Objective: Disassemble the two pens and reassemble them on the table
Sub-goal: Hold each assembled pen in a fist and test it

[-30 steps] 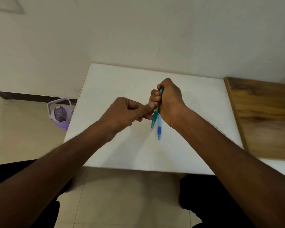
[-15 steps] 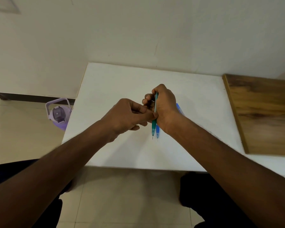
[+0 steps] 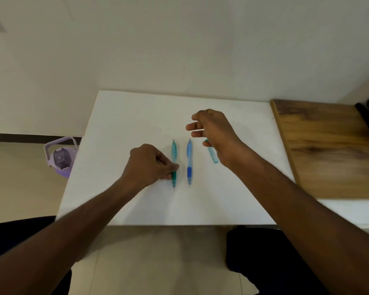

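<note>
Both pens, earlier gripped together in the right hand, are now laid parallel on the table: green pen pinched by the left hand, blue pen beside it. The right hand hovers empty, fingers loose. A careless pull may roll loose parts (a cap-like piece lies nearby) off the edge.

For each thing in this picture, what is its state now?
green pen: lying on the table, left hand pinching its grip
blue pen: lying flat, untouched
green cap: lying apart, partly hidden under right hand
right hand: open, holding nothing
purple bottle: standing on floor, lid closed
</note>
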The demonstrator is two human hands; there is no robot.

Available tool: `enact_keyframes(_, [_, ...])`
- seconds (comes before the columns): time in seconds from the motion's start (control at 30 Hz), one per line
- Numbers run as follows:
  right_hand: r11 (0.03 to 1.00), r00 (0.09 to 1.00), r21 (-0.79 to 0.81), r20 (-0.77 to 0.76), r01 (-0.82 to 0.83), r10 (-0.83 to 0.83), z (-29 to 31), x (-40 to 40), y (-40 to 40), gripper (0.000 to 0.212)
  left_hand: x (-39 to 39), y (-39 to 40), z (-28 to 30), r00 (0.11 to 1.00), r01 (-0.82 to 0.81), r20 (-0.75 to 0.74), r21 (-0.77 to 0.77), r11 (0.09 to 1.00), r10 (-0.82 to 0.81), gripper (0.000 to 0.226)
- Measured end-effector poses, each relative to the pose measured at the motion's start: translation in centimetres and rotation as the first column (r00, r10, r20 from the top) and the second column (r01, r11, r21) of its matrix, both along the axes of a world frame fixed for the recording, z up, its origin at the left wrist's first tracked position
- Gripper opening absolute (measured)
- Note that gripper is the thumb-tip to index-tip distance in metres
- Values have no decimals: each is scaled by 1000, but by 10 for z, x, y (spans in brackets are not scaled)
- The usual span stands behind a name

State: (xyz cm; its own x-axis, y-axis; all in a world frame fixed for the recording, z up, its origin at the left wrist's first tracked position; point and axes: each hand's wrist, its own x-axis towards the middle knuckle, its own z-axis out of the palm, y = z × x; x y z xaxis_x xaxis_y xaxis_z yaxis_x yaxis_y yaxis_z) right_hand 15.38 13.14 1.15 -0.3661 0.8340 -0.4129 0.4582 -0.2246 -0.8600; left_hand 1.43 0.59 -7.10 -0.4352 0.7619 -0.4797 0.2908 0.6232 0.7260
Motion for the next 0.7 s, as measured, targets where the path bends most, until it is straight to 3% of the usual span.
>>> enact_keyframes(0.5, [993, 1000, 118, 12, -4, 3, -1, 23, 14, 14, 7, 7, 5, 990, 52, -130, 25, 998, -48, 34])
enact_keyframes(0.7, [875, 951, 423, 286, -236, 118, -14, 19, 6, 21, 4, 4, 11, 903, 205, -396, 51, 977, -169, 40])
